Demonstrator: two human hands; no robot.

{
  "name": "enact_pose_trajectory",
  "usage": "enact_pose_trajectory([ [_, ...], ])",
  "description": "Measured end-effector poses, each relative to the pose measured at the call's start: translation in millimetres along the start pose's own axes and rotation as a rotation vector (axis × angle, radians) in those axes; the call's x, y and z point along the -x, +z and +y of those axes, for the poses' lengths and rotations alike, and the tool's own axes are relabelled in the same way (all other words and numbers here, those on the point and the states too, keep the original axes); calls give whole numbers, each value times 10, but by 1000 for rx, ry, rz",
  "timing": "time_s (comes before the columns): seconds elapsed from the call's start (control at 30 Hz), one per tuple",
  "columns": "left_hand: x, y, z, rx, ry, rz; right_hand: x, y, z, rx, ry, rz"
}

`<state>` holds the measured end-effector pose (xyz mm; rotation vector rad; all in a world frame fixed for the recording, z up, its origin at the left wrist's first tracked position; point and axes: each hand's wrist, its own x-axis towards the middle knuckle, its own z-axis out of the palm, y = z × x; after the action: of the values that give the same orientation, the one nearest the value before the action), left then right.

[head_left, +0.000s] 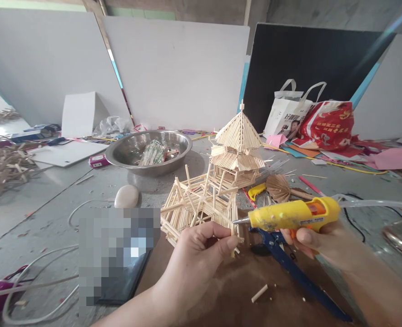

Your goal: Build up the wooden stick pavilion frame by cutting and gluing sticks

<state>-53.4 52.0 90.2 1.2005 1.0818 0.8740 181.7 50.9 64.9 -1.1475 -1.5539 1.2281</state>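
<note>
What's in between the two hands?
Between the left hand and right hand, the head view shows the glue gun's tip and part of the blue tool.

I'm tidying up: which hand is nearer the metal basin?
Left. The left hand, at the stick model, is in front and to the right of the basin; the right hand, holding the yellow glue gun, is farther right.

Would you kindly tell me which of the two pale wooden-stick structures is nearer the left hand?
The low, open pale wooden-stick frame, right beside the left hand; the tall, pointed-roofed wooden-stick pagoda stands farther back.
</note>
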Motion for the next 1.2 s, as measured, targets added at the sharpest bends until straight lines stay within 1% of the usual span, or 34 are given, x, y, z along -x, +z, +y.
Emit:
enact_pose_trajectory([
  [0.27, 13, 10, 14, 14, -1, -2, -11, -2, 2, 22, 24, -2],
  [0.33, 16, 13, 18, 16, 2, 2, -9, 3, 2, 14, 19, 15],
  [0.5, 15, 15, 23, 25, 3, 26, -5, 2, 3, 17, 4, 3],
  [0.67, 12, 12, 21, 40, 16, -6, 4, -6, 9, 9, 39, 4],
  [0.83, 17, 10, 33, 50, 46, 28, 5, 0, -14, 32, 23, -6],
  [0.97, 22, 4, 36, 55, 39, 35, 5, -2, -19, 50, 36, -18],
  [1.1, 22, 3, 30, 105, 17, 23, 24, -16, 11, 74, 53, -7],
  [1.2, 1, -16, 22, 192, 10, 39, 49, -13, -21, 85, 3, 13],
])
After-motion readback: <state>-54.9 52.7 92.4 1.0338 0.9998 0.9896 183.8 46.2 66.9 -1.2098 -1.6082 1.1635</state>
